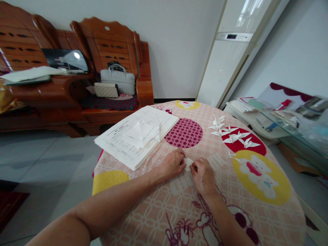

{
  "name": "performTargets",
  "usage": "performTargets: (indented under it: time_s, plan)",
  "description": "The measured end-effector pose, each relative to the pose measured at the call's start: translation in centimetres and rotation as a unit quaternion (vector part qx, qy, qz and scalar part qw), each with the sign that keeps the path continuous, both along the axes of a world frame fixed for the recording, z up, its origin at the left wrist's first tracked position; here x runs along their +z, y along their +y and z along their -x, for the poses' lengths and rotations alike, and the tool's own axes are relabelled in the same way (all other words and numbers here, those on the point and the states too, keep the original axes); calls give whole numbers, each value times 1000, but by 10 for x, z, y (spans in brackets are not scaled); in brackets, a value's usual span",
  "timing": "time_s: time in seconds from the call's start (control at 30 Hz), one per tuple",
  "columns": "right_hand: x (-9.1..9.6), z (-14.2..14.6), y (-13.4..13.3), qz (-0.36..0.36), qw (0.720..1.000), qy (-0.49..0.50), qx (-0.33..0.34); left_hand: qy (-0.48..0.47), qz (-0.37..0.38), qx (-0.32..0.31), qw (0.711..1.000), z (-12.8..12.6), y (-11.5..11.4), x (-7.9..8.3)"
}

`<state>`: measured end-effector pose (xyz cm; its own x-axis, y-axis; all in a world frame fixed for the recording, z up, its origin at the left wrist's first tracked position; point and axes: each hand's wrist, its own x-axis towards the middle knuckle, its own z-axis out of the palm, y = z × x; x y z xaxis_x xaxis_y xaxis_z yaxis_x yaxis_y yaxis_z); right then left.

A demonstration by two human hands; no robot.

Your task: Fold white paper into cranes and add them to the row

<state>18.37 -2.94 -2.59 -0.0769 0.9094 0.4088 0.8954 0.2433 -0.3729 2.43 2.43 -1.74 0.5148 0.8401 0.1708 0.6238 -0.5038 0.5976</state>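
Both my hands rest on a round table covered with a pink patterned cloth point(159, 218). My left hand point(173, 163) and my right hand point(203, 175) pinch a small piece of white folded paper point(189, 163) between their fingertips, pressing it against the cloth. Several finished white paper cranes point(232, 136) lie on the cloth beyond my right hand. A stack of printed sheets point(135, 136) with a folded white sheet on top lies beyond my left hand.
A wooden bench point(77, 85) with a grey bag point(118, 80) and a quilted purse point(106, 90) stands at the back left. A tall white appliance point(230, 51) stands in the corner. A glass shelf point(287, 119) with papers is at the right.
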Motion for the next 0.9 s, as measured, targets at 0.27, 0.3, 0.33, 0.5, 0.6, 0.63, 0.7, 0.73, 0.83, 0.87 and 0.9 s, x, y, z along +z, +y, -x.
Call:
performTargets:
  time_s: [0.27,0.3,0.33,0.5,0.6,0.63,0.7,0.73,0.83,0.87,0.9]
  plan:
    - [8,2,5,69,994,81,-41,-14,11,-2,1000,0,3,-1]
    - [9,3,5,75,993,82,-50,-14,14,0,1000,0,3,-1]
    - [10,4,6,81,992,82,-59,-15,16,1,1000,0,3,-1]
    - [13,6,9,122,983,116,-75,-28,18,7,999,0,3,-3]
    - [14,1,10,146,974,155,-70,-36,22,10,999,1,4,-4]
    - [15,-1,10,152,972,167,-67,-38,25,10,999,1,4,-4]
    - [16,-6,9,157,967,191,-59,-43,29,11,999,1,4,-3]
    - [16,-8,9,156,965,203,-56,-45,29,11,998,1,4,-3]
    - [17,-9,6,147,961,228,-52,-52,29,14,998,1,3,-3]
    - [17,-7,5,142,962,225,-56,-54,28,13,998,1,3,-3]
    - [17,-5,5,137,965,215,-64,-56,27,10,998,1,3,-3]
